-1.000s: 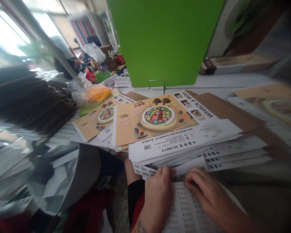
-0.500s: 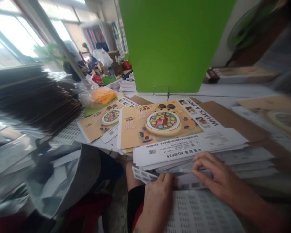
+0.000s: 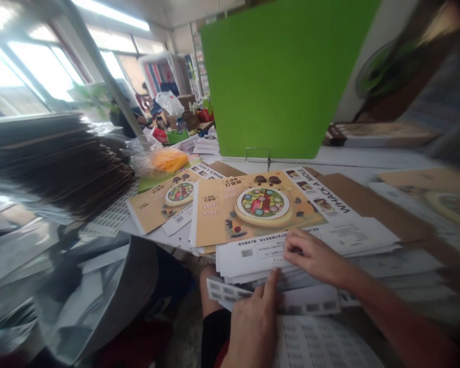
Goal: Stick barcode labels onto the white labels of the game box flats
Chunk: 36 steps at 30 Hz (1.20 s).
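Several flat printed cardboard boxes (image 3: 262, 202), with a pizza-like picture and "WHACK A MOLE" lettering, lie stacked on the table. Over the white front flap (image 3: 232, 260) of the top one, my right hand (image 3: 314, 258) is closed in a pinch at the end of a small white label (image 3: 279, 259) with printed characters. My left hand (image 3: 253, 324) curls around a folded sheet of barcode stickers (image 3: 310, 301), and its index finger reaches up to the label's lower edge. Another sticker sheet (image 3: 310, 337) with rows of printed numbers lies below, partly covered by my left hand.
A tall green board (image 3: 283, 82) stands behind the boxes. To the left are a stack of flat cardboard (image 3: 53, 163), an orange bundle in clear plastic (image 3: 168, 160) and an open grey bag (image 3: 134, 276) holding paper scraps. Further printed sheets (image 3: 440, 199) lie at the right.
My right hand has moved left and up from the sticker sheet onto the flap, bringing the small label over the printed number. My left index finger has stretched out toward it.
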Available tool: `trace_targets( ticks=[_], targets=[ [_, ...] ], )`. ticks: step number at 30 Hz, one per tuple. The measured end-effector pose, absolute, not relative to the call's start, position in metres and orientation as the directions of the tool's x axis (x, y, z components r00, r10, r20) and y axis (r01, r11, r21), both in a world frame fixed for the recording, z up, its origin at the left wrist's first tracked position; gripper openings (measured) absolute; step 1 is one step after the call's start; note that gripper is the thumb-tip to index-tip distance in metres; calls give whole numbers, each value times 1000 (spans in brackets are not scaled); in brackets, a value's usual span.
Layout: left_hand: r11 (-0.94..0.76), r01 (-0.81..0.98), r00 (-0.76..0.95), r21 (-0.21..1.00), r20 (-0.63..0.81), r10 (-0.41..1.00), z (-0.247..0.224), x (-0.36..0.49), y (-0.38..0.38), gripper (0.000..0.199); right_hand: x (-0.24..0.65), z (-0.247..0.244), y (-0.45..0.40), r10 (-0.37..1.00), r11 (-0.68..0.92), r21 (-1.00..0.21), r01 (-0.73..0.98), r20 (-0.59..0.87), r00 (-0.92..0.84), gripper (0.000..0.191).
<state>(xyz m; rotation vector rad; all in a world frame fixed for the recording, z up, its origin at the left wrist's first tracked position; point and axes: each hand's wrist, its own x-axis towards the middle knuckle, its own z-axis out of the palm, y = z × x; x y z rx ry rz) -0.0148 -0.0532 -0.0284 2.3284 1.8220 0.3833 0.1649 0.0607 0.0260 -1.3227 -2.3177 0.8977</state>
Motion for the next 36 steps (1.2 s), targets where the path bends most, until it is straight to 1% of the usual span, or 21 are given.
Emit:
trace_targets(
  ticks=[5,10,14,21,27,30,36],
  targets=[
    [-260,928,247,267,82,966,-22,-15,-51,54,163,28,59,860,372,-637,675,-37,-509,18],
    [-255,934,231,250,120,965,-25,-16,-50,54,161,30,59,865,375,-618,691,-35,-500,17],
    [-254,936,232,243,118,966,-27,-17,-49,55,159,32,58,872,373,-602,706,-32,-488,18],
    [-200,945,193,258,54,980,-18,-12,-48,57,157,34,58,870,371,-574,730,-59,-489,16],
    [-177,960,188,217,-32,982,-14,-11,-44,64,157,30,58,874,385,-567,728,-28,-484,16],
    [-177,957,194,231,-53,980,-8,-12,-43,62,157,29,58,878,393,-564,726,-4,-478,15],
    [-164,949,190,268,-73,979,0,-13,-43,59,157,30,58,877,388,-552,738,-24,-479,17]
  ],
)
